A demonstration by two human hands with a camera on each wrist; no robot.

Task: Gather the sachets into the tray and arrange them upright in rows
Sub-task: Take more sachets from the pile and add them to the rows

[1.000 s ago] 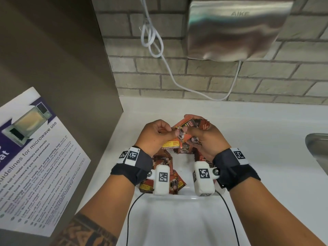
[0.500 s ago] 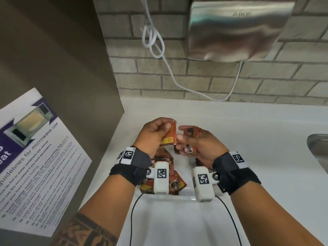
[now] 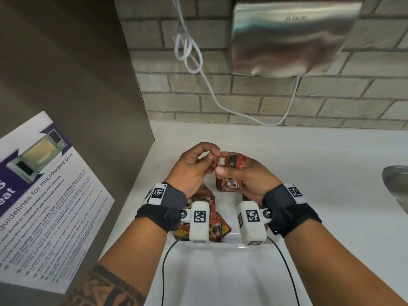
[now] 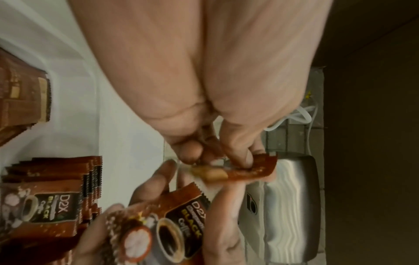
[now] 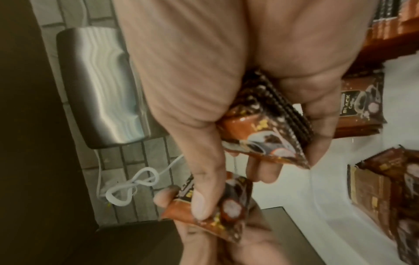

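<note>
At the near edge of the white counter (image 3: 320, 173), you are working over the shallow white plastic tray (image 3: 220, 245), where loose brown foil coffee sachets (image 3: 215, 226) are lying flat under your wrists. More of them are already standing on edge in a tight row (image 4: 48, 195) inside the tray, as the left wrist view shows.

Just above the tray, your right hand (image 3: 247, 173) is curling its fingers round a small stack of sachets (image 3: 235, 164), with the thumb pressing across the front. Your left hand (image 3: 192, 164) is pinching a single sachet (image 4: 249, 172) by its crimped end between thumb and fingertips, right against the stack.

These packets are looking light, thin and slick, so I judge they are going to slide against one another and flop if held loosely. You are best taking them by the stiffer crimped edges, squeezing the stack flat across its faces.

Compared with half a second ago, your hands are sitting closer together: the single sachet, then held upright and apart from the stack, is now meeting it.

Farther back, a brushed steel hand dryer (image 3: 293, 36) and its looped white cable (image 3: 187, 51) are hanging on the grey brick wall (image 3: 242, 100).
</note>
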